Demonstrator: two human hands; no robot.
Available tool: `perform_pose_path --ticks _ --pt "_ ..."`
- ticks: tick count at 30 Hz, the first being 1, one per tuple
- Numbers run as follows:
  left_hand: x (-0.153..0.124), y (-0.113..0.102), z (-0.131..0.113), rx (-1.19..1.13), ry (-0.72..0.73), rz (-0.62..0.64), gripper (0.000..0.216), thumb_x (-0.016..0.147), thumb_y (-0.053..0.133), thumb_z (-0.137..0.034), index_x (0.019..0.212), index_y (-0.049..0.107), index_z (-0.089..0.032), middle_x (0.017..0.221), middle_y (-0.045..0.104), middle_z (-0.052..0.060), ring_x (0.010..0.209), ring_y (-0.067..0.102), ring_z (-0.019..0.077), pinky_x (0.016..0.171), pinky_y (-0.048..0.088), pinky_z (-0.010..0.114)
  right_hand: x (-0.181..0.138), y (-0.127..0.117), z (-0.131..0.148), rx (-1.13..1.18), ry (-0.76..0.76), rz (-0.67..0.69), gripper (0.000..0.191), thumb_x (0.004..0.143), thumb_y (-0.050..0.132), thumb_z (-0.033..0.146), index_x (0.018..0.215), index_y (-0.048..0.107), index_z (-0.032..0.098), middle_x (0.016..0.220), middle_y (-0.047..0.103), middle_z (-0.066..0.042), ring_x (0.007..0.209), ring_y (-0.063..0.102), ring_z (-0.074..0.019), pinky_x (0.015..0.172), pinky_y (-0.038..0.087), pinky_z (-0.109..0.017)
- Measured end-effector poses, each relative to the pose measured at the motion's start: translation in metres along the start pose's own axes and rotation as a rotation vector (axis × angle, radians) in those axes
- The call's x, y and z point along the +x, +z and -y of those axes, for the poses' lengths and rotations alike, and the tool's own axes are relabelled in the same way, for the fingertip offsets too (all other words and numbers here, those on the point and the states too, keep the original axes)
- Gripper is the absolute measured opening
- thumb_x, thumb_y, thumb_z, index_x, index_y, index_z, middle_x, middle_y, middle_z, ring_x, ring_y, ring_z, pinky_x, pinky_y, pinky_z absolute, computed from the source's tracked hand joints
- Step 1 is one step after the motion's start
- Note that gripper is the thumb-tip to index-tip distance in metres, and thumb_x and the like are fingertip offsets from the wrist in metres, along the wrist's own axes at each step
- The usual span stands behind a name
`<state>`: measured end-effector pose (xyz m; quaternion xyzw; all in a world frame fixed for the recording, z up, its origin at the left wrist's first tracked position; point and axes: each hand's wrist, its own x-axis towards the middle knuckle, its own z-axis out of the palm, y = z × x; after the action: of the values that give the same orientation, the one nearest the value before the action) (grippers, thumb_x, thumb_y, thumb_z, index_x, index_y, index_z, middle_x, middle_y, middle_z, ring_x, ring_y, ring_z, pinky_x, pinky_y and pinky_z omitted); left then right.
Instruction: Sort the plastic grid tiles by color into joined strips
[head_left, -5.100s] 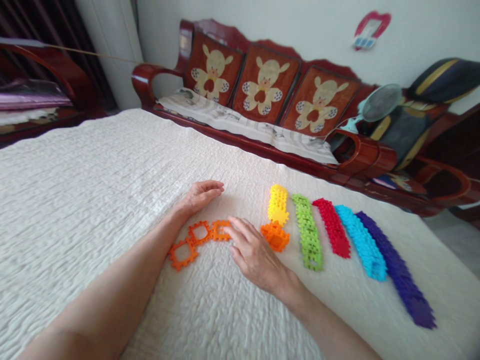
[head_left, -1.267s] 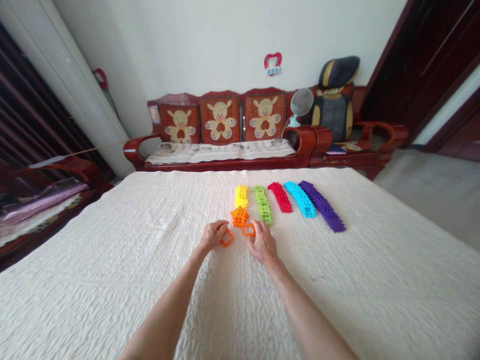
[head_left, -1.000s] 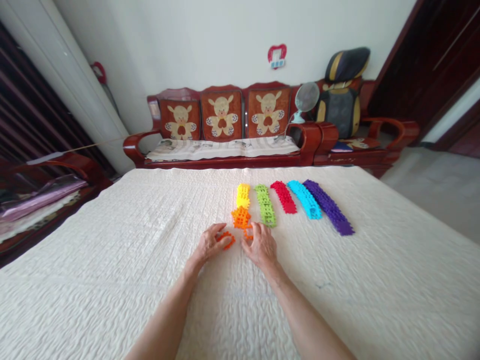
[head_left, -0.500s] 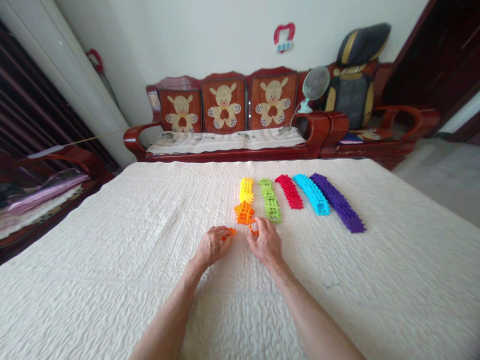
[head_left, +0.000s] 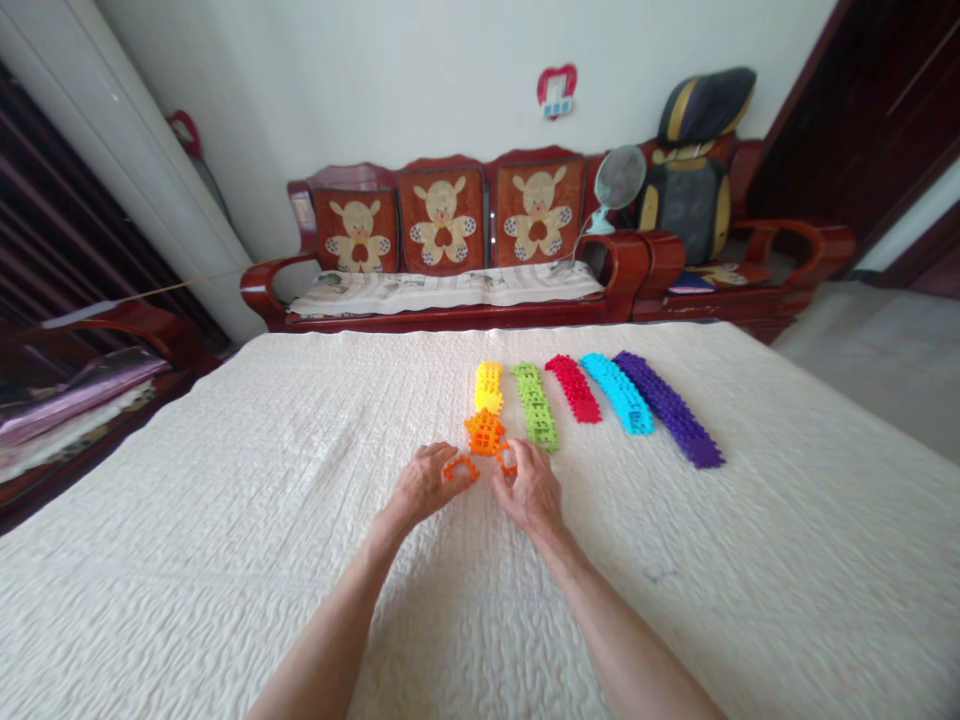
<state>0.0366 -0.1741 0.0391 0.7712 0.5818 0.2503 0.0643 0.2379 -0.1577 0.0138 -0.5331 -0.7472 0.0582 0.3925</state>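
Pinching 1 orange square piece (head_left: 459, 467) each, left hand (head_left: 420, 487) and right hand (head_left: 534, 490), its piece (head_left: 506, 459) largely hidden, are working on the white quilt (head_left: 225, 520), just before the orange stack (head_left: 485, 431).

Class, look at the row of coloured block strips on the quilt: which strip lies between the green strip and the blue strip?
The red strip lies between the green strip and the blue strip, as the head view shows.

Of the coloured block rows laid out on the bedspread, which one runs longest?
The purple row, at the far right beside the light blue row. Its near end reaches closer to the camera than any other row's.
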Motion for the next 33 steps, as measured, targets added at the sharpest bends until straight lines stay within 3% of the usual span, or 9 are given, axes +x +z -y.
perform_pose_path --ticks 3,6,10,14,18,22,33 --pt "0.000 0.002 -0.006 0.060 0.021 0.105 0.019 0.081 0.063 -0.032 0.093 0.067 -0.018 0.097 0.068 0.008 0.089 0.063 0.0212 0.083 0.050 0.032 0.000 0.000 0.000 0.009 0.002 0.004 0.041 0.081 0.055 0.026 0.120 0.053 0.014 0.115 0.061 -0.013 0.107 0.054 -0.0262 0.091 0.048 -0.039" --pt "-0.002 0.006 -0.013 0.123 -0.004 0.109 0.016 0.079 0.062 -0.026 0.092 0.067 -0.018 0.094 0.066 0.008 0.088 0.062 0.0219 0.081 0.050 0.033 0.000 -0.001 0.000 0.020 0.010 0.004 0.041 0.081 0.055 0.027 0.121 0.053 0.014 0.115 0.062 -0.013 0.107 0.055 -0.0261 0.091 0.048 -0.040" --pt "-0.002 0.017 -0.020 0.109 -0.102 -0.083 0.036 0.077 0.064 -0.027 0.112 0.063 -0.018 0.092 0.065 0.009 0.082 0.063 0.0219 0.073 0.051 0.032 0.001 0.000 -0.001 0.077 0.048 -0.028 0.040 0.082 0.055 0.029 0.120 0.054 0.016 0.115 0.062 -0.013 0.108 0.055 -0.0264 0.092 0.049 -0.041" --pt "0.011 0.031 -0.032 0.041 -0.203 -0.312 0.054 0.077 0.067 -0.033 0.127 0.053 -0.019 0.096 0.065 0.010 0.079 0.064 0.0204 0.066 0.050 0.029 0.004 0.003 -0.005 0.217 0.115 -0.161 0.039 0.084 0.053 0.034 0.119 0.052 0.017 0.115 0.062 -0.012 0.107 0.057 -0.0252 0.093 0.049 -0.043" --pt "0.028 0.041 -0.048 -0.034 -0.260 -0.328 0.060 0.081 0.064 -0.038 0.134 0.048 -0.015 0.101 0.063 0.014 0.086 0.064 0.0257 0.068 0.049 0.032 0.006 0.005 -0.009 0.294 0.156 -0.272 0.044 0.083 0.053 0.036 0.123 0.049 0.017 0.116 0.061 -0.014 0.107 0.058 -0.0249 0.092 0.049 -0.043" --pt "0.035 0.046 -0.056 -0.014 -0.310 -0.320 0.066 0.082 0.063 -0.044 0.138 0.045 -0.014 0.104 0.061 0.016 0.091 0.062 0.0296 0.067 0.047 0.035 0.006 0.005 -0.009 0.302 0.142 -0.263 0.045 0.083 0.055 0.036 0.123 0.049 0.016 0.116 0.061 -0.015 0.107 0.058 -0.0250 0.091 0.050 -0.042" --pt "0.036 0.063 -0.047 -0.038 -0.283 -0.398 0.071 0.081 0.063 -0.050 0.139 0.042 -0.016 0.099 0.061 0.013 0.089 0.061 0.0277 0.068 0.049 0.035 0.006 0.005 -0.008 0.306 0.157 -0.246 0.044 0.082 0.054 0.035 0.122 0.049 0.017 0.115 0.060 -0.014 0.105 0.058 -0.0248 0.090 0.050 -0.042"
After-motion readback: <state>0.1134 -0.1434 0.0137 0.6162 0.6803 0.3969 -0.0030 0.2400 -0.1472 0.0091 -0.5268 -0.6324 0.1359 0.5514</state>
